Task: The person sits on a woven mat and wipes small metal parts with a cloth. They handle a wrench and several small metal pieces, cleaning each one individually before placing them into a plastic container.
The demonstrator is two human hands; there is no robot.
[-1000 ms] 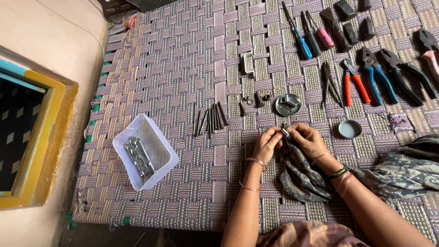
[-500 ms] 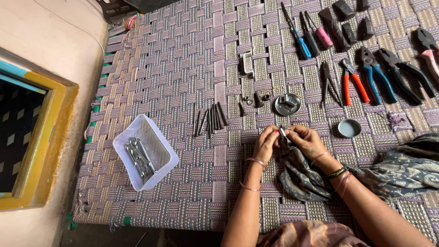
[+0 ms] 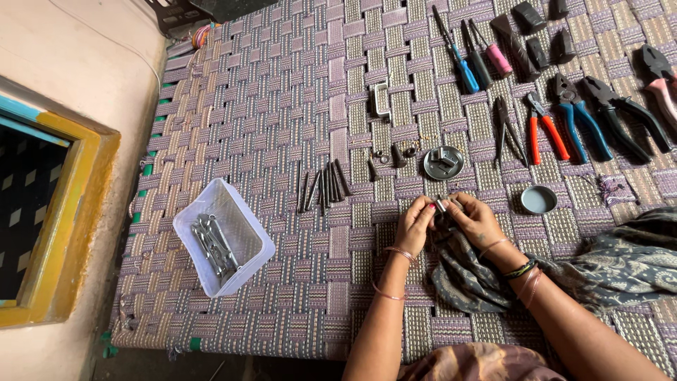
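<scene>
Between 2 hands [image 3: 446, 220], small metal piece [image 3: 440, 205], half hidden.

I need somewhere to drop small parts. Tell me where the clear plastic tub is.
The clear plastic tub sits on the woven cot, left of the left hand, below the row of dark rods.

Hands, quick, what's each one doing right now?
Left hand: shut on the metal piece, fingertips pinching it.
Right hand: shut on the same metal piece, with the cloth under it.
</scene>
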